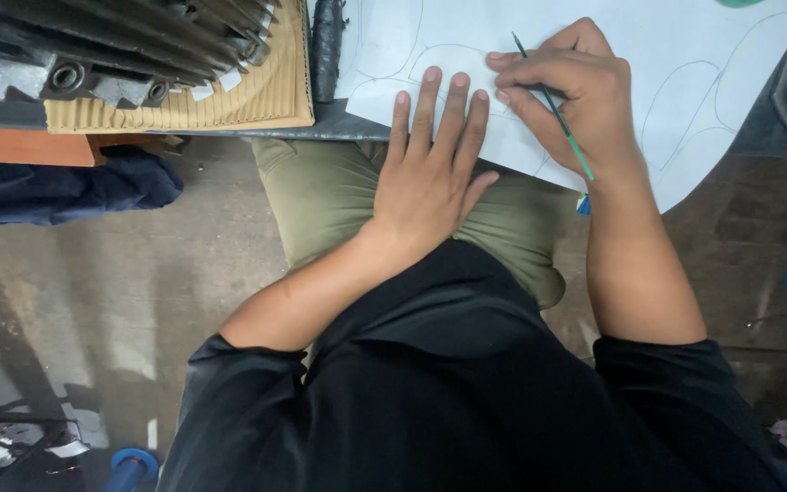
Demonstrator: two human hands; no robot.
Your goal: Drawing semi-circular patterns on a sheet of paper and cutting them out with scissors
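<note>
From the head camera: one white sheet (594, 55) with pencilled curves overhangs the work surface's near edge. The left hand (430, 173) lies flat, fingers spread, on the sheet's near edge. The right hand (567, 91) pinches one green pencil (553, 105), tip on the sheet.

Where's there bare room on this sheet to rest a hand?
Bare paper lies right of the right hand, up to the sheet's curved edge. It is crowded where the left hand presses beside the pencil.
</note>
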